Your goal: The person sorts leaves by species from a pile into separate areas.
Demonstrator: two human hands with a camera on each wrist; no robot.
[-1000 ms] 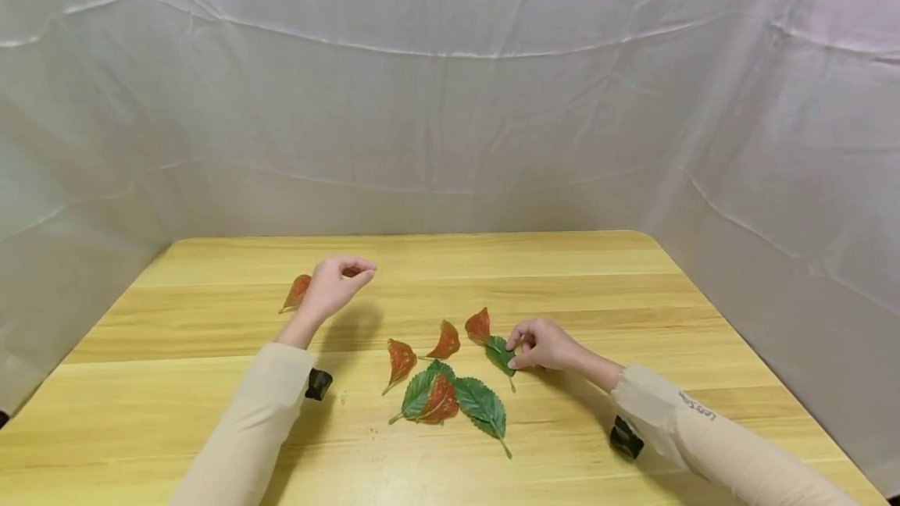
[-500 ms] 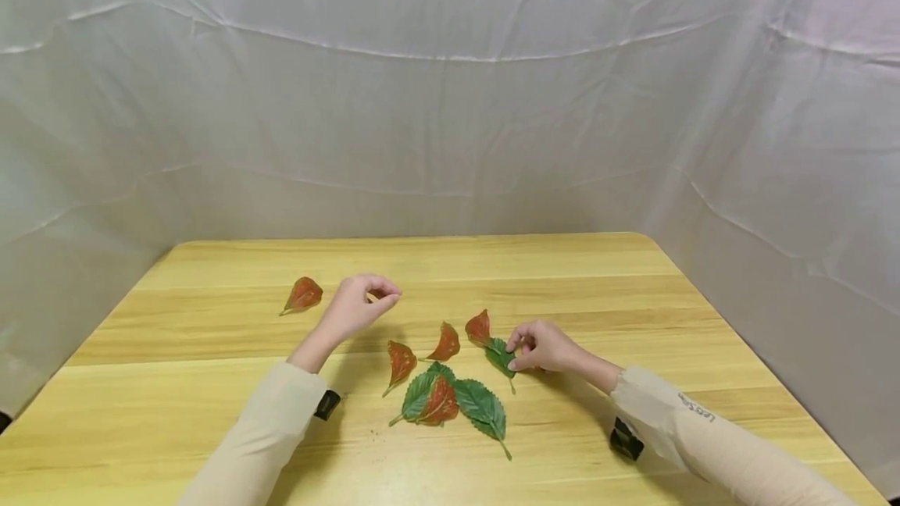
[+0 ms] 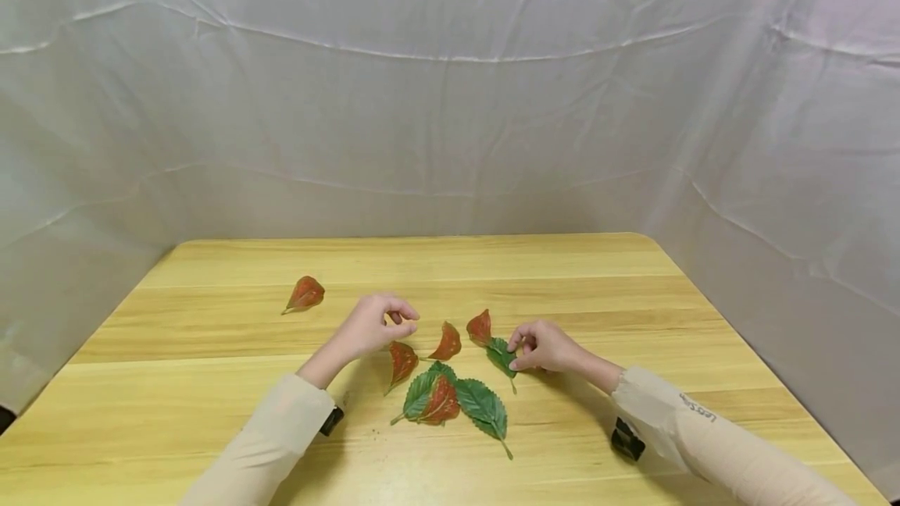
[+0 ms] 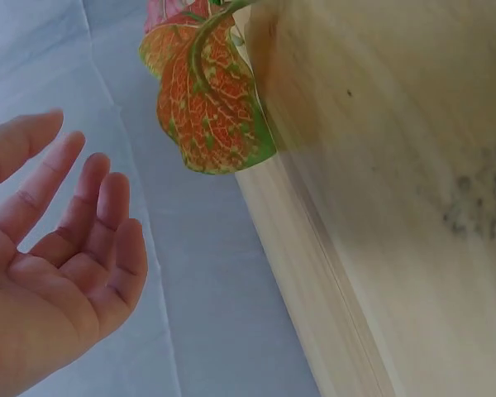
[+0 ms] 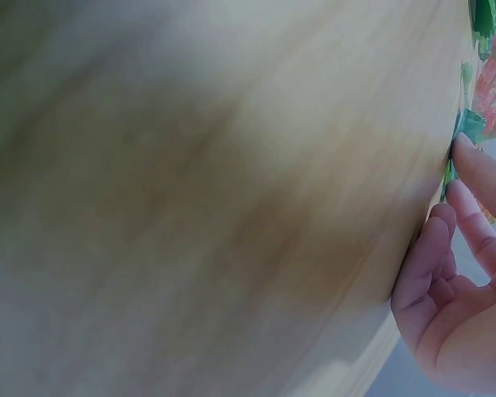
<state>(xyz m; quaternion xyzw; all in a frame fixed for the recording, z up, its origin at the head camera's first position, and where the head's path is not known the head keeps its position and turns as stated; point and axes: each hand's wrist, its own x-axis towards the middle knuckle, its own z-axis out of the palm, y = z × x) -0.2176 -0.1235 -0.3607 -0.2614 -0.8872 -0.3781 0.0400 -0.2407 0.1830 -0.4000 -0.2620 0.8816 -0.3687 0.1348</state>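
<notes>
My left hand (image 3: 376, 326) hovers above the table just left of the red leaves, its fingers loosely bent and holding nothing. In the left wrist view, a red-orange leaf with pale veins (image 4: 211, 107) is beyond its fingertips. My right hand (image 3: 548, 346) rests low on the table, thumb and index finger on the edge of a small green artificial leaf (image 3: 501, 355). A red leaf (image 3: 480, 328) overlaps that leaf's far end. Two more red leaves, one upright (image 3: 402, 361) and one slanted (image 3: 446, 342), lie between the hands.
Nearer me, a red leaf (image 3: 441, 400) lies over green leaves (image 3: 419, 393), with a larger green leaf (image 3: 483, 406) to their right. A lone red leaf (image 3: 305, 293) is at the far left of the wooden table (image 3: 598, 451). Pale cloth (image 3: 450, 139) surrounds the table's back and sides.
My left hand has moved right and nearer me, away from the lone red leaf at far left, and its fingertips have spread slightly. The right hand has stayed at the green leaf.
</notes>
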